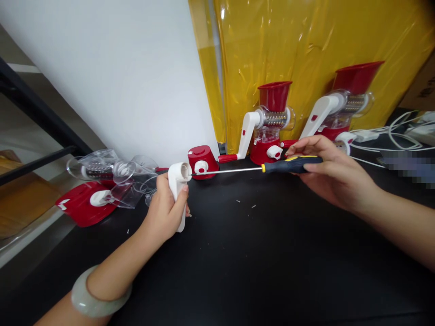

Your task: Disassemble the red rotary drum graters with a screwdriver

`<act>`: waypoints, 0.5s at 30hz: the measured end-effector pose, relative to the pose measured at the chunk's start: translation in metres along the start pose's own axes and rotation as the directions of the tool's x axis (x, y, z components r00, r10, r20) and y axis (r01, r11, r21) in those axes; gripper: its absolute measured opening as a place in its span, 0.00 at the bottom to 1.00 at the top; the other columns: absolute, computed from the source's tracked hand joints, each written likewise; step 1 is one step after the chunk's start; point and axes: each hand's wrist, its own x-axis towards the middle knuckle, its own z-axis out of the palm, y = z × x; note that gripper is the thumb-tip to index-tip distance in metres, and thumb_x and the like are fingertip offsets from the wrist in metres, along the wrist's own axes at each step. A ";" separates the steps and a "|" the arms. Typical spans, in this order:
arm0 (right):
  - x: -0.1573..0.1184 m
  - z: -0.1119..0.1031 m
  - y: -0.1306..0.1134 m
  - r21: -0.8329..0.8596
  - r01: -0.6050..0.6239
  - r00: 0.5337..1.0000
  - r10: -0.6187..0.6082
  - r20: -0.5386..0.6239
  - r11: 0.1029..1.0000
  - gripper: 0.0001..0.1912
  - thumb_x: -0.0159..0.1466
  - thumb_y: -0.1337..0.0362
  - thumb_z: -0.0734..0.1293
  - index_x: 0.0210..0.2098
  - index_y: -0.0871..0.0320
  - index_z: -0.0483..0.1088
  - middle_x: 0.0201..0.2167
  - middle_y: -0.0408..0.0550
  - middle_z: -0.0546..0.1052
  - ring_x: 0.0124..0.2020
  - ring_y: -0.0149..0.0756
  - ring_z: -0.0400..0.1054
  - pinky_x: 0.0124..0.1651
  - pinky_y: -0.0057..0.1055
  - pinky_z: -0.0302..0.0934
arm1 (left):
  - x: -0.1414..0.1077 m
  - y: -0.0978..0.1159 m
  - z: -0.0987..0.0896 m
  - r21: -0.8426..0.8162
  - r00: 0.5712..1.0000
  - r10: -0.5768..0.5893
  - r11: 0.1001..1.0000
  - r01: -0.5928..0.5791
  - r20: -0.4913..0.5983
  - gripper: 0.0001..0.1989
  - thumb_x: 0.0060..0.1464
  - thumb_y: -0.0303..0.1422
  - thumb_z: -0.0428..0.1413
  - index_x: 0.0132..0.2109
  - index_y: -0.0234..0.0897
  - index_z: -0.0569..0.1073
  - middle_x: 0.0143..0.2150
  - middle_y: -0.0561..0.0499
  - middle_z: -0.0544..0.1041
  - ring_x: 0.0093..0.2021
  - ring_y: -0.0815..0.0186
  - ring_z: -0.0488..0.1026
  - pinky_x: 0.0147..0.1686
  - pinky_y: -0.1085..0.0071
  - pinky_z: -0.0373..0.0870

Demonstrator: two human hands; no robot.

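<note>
My left hand is wrapped round a white crank handle, its round hollow end facing right. In my right hand is a screwdriver with a dark blue and yellow grip, held level. Its long thin shaft points left, and the tip is at the opening of the crank handle's round end; whether it touches anything inside I cannot tell. Just behind the tip stands a red grater base with a white knob. Two small screws lie on the black table below the shaft.
Two assembled red rotary graters stand at the back right against yellow wrapping. At the left lies a red base with clear plastic parts, near another small screw. White cables run along the right side.
</note>
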 end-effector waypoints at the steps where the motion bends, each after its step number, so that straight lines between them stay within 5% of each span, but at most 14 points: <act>1: 0.000 0.001 0.001 -0.017 0.004 1.000 -0.005 -0.006 1.000 0.12 0.56 0.58 0.74 0.37 0.52 0.72 0.39 0.43 0.75 0.34 0.32 0.70 0.31 0.27 0.65 | 0.000 0.000 0.000 0.005 1.000 -0.001 1.000 0.001 0.000 0.17 0.62 0.45 0.51 0.51 0.43 0.56 0.24 0.58 0.73 0.23 0.57 0.77 0.31 0.59 0.75; 4: 0.000 0.001 0.004 -0.215 -0.047 0.999 0.046 -0.010 0.975 0.19 0.66 0.43 0.63 0.40 0.52 0.69 0.28 0.43 0.75 0.19 0.31 0.66 0.16 0.26 0.55 | -0.001 0.002 0.000 0.024 1.000 0.006 1.000 -0.006 -0.006 0.17 0.62 0.45 0.51 0.51 0.43 0.56 0.23 0.58 0.73 0.23 0.57 0.77 0.30 0.59 0.75; 6: 0.000 -0.002 0.005 -0.337 -0.099 0.995 0.096 -0.026 0.936 0.20 0.66 0.42 0.63 0.40 0.52 0.69 0.21 0.40 0.71 0.16 0.29 0.63 0.16 0.25 0.54 | -0.001 0.003 -0.001 0.026 1.000 0.014 1.000 -0.014 -0.008 0.17 0.62 0.45 0.51 0.51 0.43 0.55 0.23 0.58 0.73 0.22 0.56 0.76 0.30 0.59 0.75; 10: 0.002 -0.008 0.003 -0.395 -0.017 1.000 0.011 -0.017 0.918 0.13 0.59 0.51 0.74 0.36 0.51 0.73 0.38 0.43 0.75 0.35 0.31 0.70 0.35 0.27 0.70 | 0.000 0.002 -0.002 0.029 1.000 0.006 1.000 -0.005 -0.026 0.17 0.62 0.45 0.51 0.50 0.43 0.56 0.24 0.58 0.73 0.22 0.56 0.77 0.30 0.58 0.75; 15: 0.003 -0.008 0.004 -0.187 -0.015 0.999 0.006 -0.049 0.982 0.20 0.49 0.65 0.80 0.40 0.47 0.75 0.45 0.40 0.74 0.45 0.31 0.69 0.48 0.26 0.67 | 0.000 0.004 -0.002 0.021 1.000 -0.003 1.000 0.003 -0.016 0.17 0.62 0.45 0.51 0.50 0.43 0.55 0.23 0.58 0.73 0.22 0.56 0.77 0.30 0.58 0.75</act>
